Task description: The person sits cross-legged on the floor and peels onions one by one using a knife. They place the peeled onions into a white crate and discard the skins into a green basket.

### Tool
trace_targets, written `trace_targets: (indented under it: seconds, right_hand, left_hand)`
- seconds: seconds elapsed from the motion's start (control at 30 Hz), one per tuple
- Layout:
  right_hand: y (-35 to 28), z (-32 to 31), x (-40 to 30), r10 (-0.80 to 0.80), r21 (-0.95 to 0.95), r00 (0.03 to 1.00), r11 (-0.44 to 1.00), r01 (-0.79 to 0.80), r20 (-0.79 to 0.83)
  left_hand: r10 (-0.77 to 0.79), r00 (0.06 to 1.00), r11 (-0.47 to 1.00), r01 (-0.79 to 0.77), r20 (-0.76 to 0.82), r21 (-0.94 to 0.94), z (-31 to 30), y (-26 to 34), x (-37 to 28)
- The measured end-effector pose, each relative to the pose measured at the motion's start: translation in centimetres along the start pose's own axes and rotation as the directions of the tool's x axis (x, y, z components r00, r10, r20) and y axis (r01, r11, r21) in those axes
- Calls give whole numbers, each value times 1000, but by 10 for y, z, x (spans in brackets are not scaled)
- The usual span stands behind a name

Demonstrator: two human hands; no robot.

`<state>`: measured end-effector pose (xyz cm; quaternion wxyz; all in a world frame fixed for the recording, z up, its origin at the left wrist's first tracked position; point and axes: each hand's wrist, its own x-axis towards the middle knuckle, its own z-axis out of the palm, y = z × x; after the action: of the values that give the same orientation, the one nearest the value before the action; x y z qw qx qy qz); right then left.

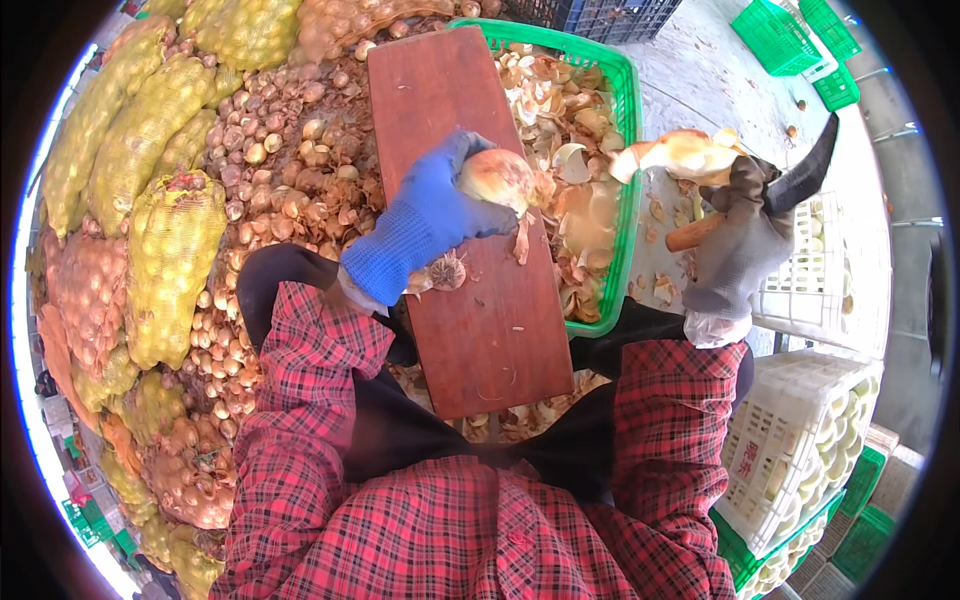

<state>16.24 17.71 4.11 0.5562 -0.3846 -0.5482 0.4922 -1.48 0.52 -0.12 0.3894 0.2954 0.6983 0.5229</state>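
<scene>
My left hand [431, 214], in a blue knit glove, grips a partly peeled onion [499, 180] above the reddish-brown wooden board [502, 330]. A torn strip of skin dangles from the onion. Below that hand, a cut-off onion root end [448, 271] lies on the board. Out to the right, beyond the green basket, my right hand [739, 240] wears a grey glove. It is closed around a knife [806, 169] with a curved dark blade and a wooden handle. A large piece of onion skin [682, 154] is pinched at its fingers.
The green plastic basket [634, 172] under the board's right side holds onion skins [585, 120]. Loose onions [270, 142] and yellow mesh sacks [176, 262] spread along the left. White crates [757, 442] of peeled onions stand at the right. A dark crate [600, 19] sits at the back.
</scene>
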Motion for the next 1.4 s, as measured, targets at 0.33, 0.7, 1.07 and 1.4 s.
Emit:
trace_targets:
  seconds: [0.33,0.7,1.07,1.4]
  right_hand:
    - [32,9,-35,468,-261,645,881,-394,604]
    - [33,13,-49,455,-108,522,818,-564,722]
    - [23,12,-55,436,181,575,666,-723,693]
    - [24,-9,-11,247,-163,825,968,-190,508]
  left_hand:
    - [174,971,878,-77,166,-472,6,-1,0]
    - [522,851,852,-519,52,-64,19,-9,4]
    - [607,794,756,-588,29,288,25,6,6]
    - [464,885,864,-449,-16,227,24,-17,18]
